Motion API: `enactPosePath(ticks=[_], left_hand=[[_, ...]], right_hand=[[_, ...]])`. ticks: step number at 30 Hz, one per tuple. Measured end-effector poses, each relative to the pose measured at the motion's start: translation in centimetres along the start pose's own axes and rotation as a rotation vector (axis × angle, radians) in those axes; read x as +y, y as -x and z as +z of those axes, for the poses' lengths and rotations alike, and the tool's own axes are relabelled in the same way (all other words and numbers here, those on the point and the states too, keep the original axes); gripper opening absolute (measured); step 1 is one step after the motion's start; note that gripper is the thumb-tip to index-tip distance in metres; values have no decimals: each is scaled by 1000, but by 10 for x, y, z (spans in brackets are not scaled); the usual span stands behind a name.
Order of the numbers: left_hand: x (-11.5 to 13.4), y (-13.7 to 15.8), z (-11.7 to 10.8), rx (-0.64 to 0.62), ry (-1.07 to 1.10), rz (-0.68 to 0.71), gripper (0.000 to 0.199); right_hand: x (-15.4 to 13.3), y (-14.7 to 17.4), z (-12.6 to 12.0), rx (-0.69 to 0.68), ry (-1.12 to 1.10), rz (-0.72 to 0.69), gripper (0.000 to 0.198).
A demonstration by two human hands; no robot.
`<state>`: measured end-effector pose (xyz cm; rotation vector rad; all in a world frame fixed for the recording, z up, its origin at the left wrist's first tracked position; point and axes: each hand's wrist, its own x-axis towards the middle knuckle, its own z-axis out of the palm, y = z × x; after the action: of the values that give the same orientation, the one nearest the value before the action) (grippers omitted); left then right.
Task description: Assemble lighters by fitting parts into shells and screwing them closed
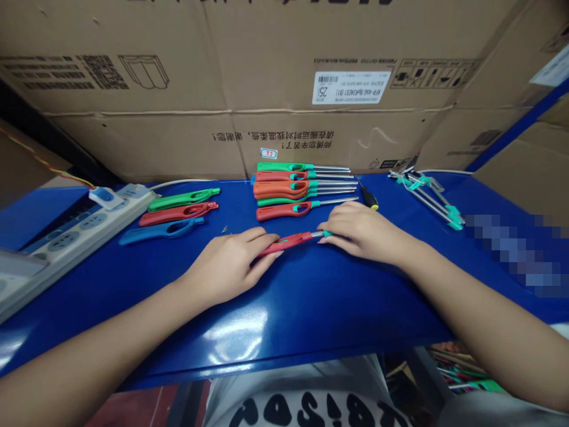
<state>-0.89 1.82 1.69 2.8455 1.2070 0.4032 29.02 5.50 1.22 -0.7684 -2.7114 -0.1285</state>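
My left hand (229, 264) is closed around the handle end of a red gas lighter body (291, 241), held just above the blue tabletop. At the body's right end a short silver tube (317, 234) shows, with a green plastic piece (328, 233) beyond it. The fingers of my right hand (358, 230) pinch this green piece; how far the tube reaches under them is hidden. Behind my hands lie several lighters with metal tubes, among them an orange one (280, 190) and a red one (282, 212). A black and yellow screwdriver (368, 196) lies behind my right hand.
Green (184, 199), red (178, 214) and blue lighter bodies (162, 231) without tubes lie left, near small screws (224, 229) and a white power strip (89, 228). Metal tubes with green parts (429, 198) lie right. A cardboard box (169, 139) stands behind.
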Motion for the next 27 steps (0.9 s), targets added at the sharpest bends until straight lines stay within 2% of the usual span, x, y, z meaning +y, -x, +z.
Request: enactPosePath(ticks=[7, 11, 16, 23, 27], left_hand=[[6, 3, 6, -18, 83, 93, 32], [5, 2, 6, -54, 134, 54, 31], [4, -1, 4, -27, 246, 15, 27], [6, 0, 8, 7, 312, 68, 30], [4, 2, 11, 21, 280, 90, 26]], right_hand=[[-33, -10, 16, 27, 81, -107, 36], [-30, -9, 14, -5, 22, -77, 35], [-22, -7, 3, 7, -31, -40, 30], [-30, -8, 9, 120, 236, -195, 26], [-32, -7, 10, 106, 255, -209, 23]])
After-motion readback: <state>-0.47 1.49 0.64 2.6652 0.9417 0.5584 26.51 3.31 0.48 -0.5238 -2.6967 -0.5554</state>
